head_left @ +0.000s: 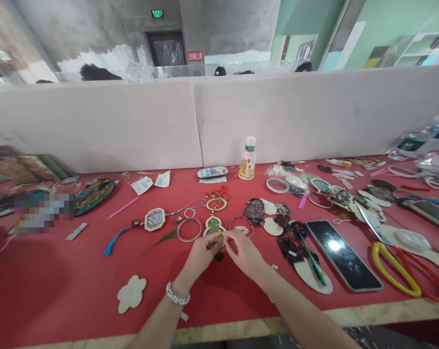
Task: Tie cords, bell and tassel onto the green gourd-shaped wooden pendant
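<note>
My left hand [202, 253] and my right hand [243, 249] meet over the lower part of a green gourd-shaped pendant [214, 225] with a pale rim. Fingers of both hands are pinched together at its edge; whatever small thing lies between them is too small to make out. Above the pendant lie a pale ring [217, 204] and a red knotted cord [222, 193]. A clear ring [189, 230] rests left of the pendant, and another ring [240, 221] sits behind my right hand.
On the red table [84, 291] are a phone [345, 254], scissors [397, 269], a bottle [247, 161], a blue-tasselled pendant [154, 219], a flower-shaped piece [132, 293] and dark fabric pieces [255, 209]. A white partition [132, 126] stands behind.
</note>
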Action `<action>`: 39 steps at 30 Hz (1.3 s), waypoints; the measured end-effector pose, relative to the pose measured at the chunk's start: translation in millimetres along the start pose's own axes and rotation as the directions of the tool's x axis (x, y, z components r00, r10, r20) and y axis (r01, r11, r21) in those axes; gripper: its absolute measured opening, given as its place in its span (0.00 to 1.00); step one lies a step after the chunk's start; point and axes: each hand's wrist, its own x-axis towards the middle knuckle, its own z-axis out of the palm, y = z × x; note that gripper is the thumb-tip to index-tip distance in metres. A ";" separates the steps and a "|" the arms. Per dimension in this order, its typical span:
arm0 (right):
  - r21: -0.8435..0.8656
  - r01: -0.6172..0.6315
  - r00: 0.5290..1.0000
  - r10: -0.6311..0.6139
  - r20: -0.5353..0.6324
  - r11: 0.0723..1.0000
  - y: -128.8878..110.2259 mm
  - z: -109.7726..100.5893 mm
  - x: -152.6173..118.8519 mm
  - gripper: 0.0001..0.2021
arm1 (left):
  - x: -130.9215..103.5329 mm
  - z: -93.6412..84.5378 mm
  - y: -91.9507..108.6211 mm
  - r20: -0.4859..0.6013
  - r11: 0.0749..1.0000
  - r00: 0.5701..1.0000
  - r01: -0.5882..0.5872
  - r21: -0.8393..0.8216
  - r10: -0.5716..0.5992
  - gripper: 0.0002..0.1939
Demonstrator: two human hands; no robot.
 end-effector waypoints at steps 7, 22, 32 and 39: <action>0.081 -0.114 0.993 0.117 -0.031 0.990 1.6 -0.8 0.1 0.08 | 0.7 -1.4 -0.7 -0.016 0.984 0.997 -0.069 0.166 0.073 0.08; 0.221 -0.276 0.936 0.314 -0.160 0.935 9.0 -1.1 2.9 0.11 | 2.6 -6.7 -4.8 -0.164 0.994 0.982 -0.075 0.084 0.088 0.05; -0.032 -0.302 0.950 0.298 -0.089 0.953 14.7 1.2 4.8 0.13 | 1.1 -11.1 0.9 -0.088 0.929 0.995 0.003 -0.369 -0.038 0.04; -0.132 -0.344 0.930 0.318 -0.185 0.930 15.9 0.5 3.6 0.13 | 1.3 -10.4 4.6 -0.094 0.879 0.995 -0.070 -0.472 0.029 0.01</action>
